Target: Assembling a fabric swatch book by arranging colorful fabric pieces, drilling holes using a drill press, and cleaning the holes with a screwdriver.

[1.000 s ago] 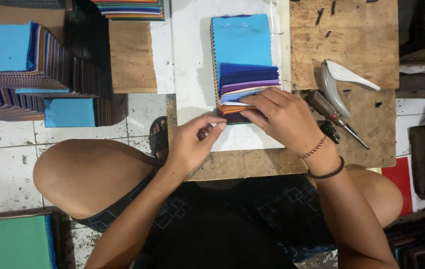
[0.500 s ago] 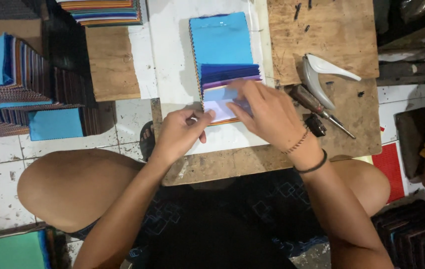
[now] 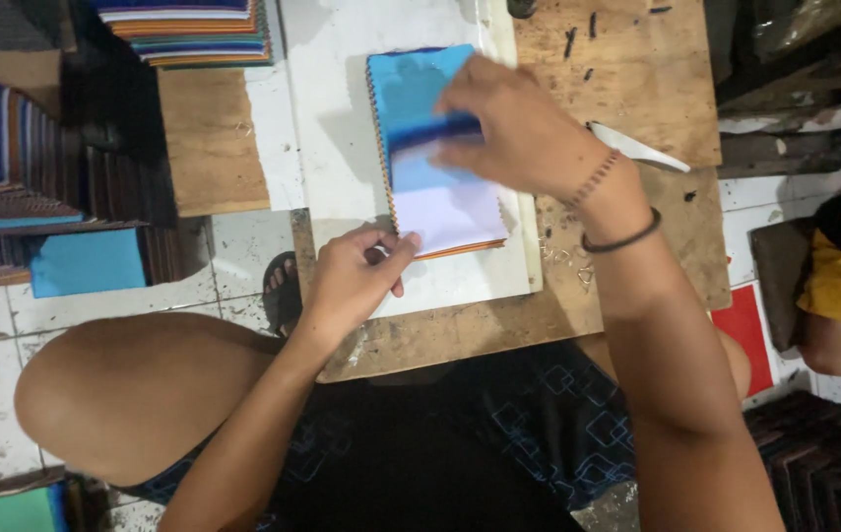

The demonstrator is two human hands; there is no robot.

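Swatch book [image 3: 437, 163], one, with a spiral-bound left edge, lies on a white board [image 3: 342, 89] atop the wooden work table [image 3: 627, 59], in the head view. Two hands are at work. The right hand [image 3: 519, 128] lies flat and blurred over the book's blue upper leaves, fingers spread and closed on nothing. The left hand [image 3: 352, 281] sits at the book's lower left corner, thumb and forefinger pinched together; whether they nip a leaf I cannot tell. One white curved tool [image 3: 637, 148] lies just beside the right wrist. Three stacks of coloured swatches [image 3: 36, 187] stand to the left and above. Half a second ago the right hand pressed the book's lower purple leaves; now it is higher, and a white leaf shows below.
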